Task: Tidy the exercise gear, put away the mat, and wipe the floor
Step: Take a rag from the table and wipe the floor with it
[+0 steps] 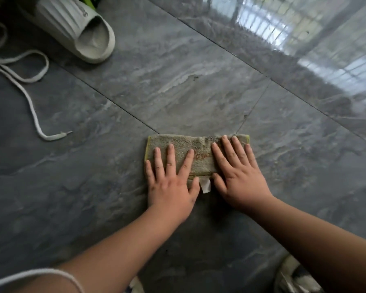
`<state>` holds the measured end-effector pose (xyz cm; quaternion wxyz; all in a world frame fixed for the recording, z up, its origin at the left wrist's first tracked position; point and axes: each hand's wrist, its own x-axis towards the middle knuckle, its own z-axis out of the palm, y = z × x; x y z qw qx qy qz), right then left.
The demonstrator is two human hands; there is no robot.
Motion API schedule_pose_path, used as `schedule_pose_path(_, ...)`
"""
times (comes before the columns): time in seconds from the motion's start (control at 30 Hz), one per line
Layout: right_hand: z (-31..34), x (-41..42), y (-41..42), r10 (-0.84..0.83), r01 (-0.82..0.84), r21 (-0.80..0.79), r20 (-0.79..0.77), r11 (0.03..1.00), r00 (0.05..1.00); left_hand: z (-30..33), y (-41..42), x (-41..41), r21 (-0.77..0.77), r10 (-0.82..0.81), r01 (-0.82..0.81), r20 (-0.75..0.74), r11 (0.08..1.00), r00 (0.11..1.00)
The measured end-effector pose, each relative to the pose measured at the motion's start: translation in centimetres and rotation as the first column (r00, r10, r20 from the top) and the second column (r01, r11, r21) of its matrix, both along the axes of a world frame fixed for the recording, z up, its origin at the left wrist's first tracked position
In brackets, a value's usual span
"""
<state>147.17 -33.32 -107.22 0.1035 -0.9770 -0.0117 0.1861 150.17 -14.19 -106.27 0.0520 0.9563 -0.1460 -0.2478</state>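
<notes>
Grey marbled floor (178, 85) tiles fill the view, glossy enough beyond the hands to mirror a bright window. Both hands lie flat on a folded cloth (178, 146), side by side and palms down, which suits wiping: weight goes through the palms while the fingers keep the cloth from bunching. Left hand (170, 182) covers the cloth's near left part, fingers spread and pointing away from the body, thumb tucked at the near edge. Right hand (240, 178) sits just beside it on the right part, fingers likewise spread, their tips reaching almost to the far edge. Neither hand pinches anything; they only press. A small white tag (205, 185) pokes out from the cloth's near edge, between the two thumbs.

Judging by this posture, the wiping step is under way, and the folded shape gives a thick pad that both palms can push together.

Well beyond the left hand and to its left, a pale slipper (72, 28) and a loose white lace (25, 81) lie on the floor. No mat or exercise gear shows.
</notes>
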Motion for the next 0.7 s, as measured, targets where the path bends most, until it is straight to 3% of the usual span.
schedule_pose_path(0.13,1.7,1.0,-1.5,-0.116,0.107,0.072,0.134,0.992,0.984,1.5,1.7,3.4,-0.182,-0.021,0.041,0.111,0.983,0.994)
schedule_pose_path(0.23,2.6,2.3,-3.5,-0.171,0.165,0.06,0.114,0.984,0.979,1.6,3.6,8.0,-0.297,-0.01,0.063,0.175,0.953,0.984)
schedule_pose_path(0.5,3.0,5.6,-5.8,-0.212,0.221,0.064,-0.122,0.973,0.97,2.4,4.6,13.1,-0.12,-0.003,-0.013,-0.13,0.993,0.992)
schedule_pose_path(0.6,3.7,6.3,-5.9,-0.213,0.237,0.111,-0.192,0.965,0.958,2.4,5.2,13.4,-0.131,0.035,-0.058,-0.17,0.99,0.985)
schedule_pose_path(0.7,4.6,6.3,-6.1,-0.331,0.378,0.186,-0.241,0.907,0.912,2.9,5.9,13.5,-0.263,0.136,-0.213,-0.283,0.941,0.95)
